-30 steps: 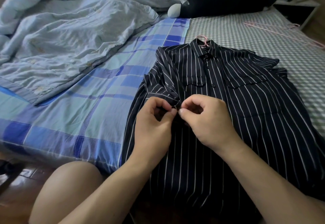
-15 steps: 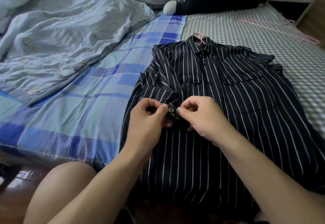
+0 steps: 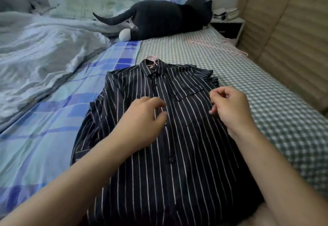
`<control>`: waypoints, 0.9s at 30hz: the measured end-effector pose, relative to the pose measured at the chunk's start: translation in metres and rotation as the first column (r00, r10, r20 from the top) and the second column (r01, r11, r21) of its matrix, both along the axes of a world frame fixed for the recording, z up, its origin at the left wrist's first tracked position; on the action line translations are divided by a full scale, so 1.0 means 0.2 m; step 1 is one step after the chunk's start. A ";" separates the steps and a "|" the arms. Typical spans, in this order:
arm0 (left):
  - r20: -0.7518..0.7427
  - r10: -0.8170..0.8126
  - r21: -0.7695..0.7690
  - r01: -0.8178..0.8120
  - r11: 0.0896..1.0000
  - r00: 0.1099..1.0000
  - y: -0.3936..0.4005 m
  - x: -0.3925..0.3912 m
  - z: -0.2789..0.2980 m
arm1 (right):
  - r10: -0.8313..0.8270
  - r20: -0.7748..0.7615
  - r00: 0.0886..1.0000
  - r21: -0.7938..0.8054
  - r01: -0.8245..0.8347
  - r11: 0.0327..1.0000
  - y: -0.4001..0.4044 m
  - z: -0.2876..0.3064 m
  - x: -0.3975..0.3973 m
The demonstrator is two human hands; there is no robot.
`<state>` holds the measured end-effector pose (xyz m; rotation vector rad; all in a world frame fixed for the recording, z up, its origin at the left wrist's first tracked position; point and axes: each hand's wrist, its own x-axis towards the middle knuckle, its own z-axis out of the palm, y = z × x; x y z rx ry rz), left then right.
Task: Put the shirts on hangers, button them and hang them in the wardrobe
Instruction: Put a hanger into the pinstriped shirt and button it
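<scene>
shirt (image 3: 186, 137): striped, flat on bed (image 3: 266, 87), pink hanger (image 3: 150, 60) in collar
left hand (image 3: 142, 119): fingers loose, grasping nothing
right hand (image 3: 230, 108): loosely curled, empty

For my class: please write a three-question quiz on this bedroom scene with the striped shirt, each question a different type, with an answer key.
1. True or false: the striped shirt lies on the bed with a pink hanger at its collar.
2. What lies on the checked sheet beyond the shirt, near the nightstand? A) spare pink hangers B) shoes C) a belt
3. Fill in: the left hand and right hand are above the shirt's ____.

Key: 1 true; 2 A; 3 front
</scene>
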<state>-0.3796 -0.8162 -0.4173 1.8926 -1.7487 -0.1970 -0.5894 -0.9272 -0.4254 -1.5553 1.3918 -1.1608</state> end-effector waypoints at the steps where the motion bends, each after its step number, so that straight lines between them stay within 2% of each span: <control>1: 0.139 -0.009 0.078 -0.001 0.997 0.990 -0.11 0.02 -0.05 | -0.029 0.000 1.000 0.037 0.029 0.999 -0.09 0.01 -0.06; 3: 0.379 0.005 0.226 -0.098 0.969 0.925 -0.28 0.09 -0.17 | -0.061 -0.065 0.996 0.116 0.068 0.991 -0.30 0.01 -0.18; 4: 0.415 -0.012 0.317 -0.132 0.939 0.910 -0.34 0.12 -0.24 | -0.058 -0.147 0.987 0.153 0.081 0.985 -0.40 -0.01 -0.24; 6: 0.347 -0.042 0.472 -0.136 0.871 0.937 -0.39 0.16 -0.38 | -0.022 -0.353 0.935 0.226 0.108 0.968 -0.53 -0.06 -0.34; 8: 0.303 -0.044 0.501 -0.120 0.857 0.952 -0.40 0.18 -0.46 | 0.033 -0.471 0.882 0.283 0.116 0.952 -0.57 -0.11 -0.39; 12: 0.279 -0.032 0.486 -0.112 0.867 0.960 -0.40 0.20 -0.47 | 0.214 -0.370 0.904 0.410 -0.048 0.911 -0.55 -0.15 -0.24; 14: 0.291 -0.027 0.468 -0.118 0.876 0.956 -0.39 0.20 -0.46 | 0.283 -0.397 0.873 0.456 -0.080 0.886 -0.54 -0.15 -0.15; 16: 0.299 -0.019 0.462 -0.127 0.878 0.954 -0.38 0.20 -0.46 | 0.238 -0.404 0.883 0.465 -0.026 0.885 -0.56 -0.11 -0.11; 18: 0.265 -0.012 0.467 -0.118 0.876 0.964 -0.38 0.19 -0.44 | 0.071 -0.356 0.932 0.427 0.095 0.899 -0.63 -0.02 -0.18; 20: 0.217 -0.017 0.496 -0.095 0.863 0.976 -0.39 0.21 -0.41 | -0.120 -0.333 0.935 0.309 0.228 0.923 -0.71 0.14 -0.28; 23: 0.155 -0.045 0.583 -0.055 0.810 0.987 -0.41 0.24 -0.33 | -0.327 -0.471 0.819 -0.062 0.339 0.939 -0.72 0.38 -0.33; 25: 0.065 -0.044 0.602 -0.004 0.798 0.997 -0.41 0.25 -0.23 | -0.405 -0.537 0.740 -0.385 0.212 0.898 -0.65 0.52 -0.25; 27: -0.112 0.021 0.537 0.043 0.842 0.993 -0.38 0.26 -0.14 | -0.403 -0.513 0.758 -0.663 -0.051 0.747 -0.49 0.61 -0.13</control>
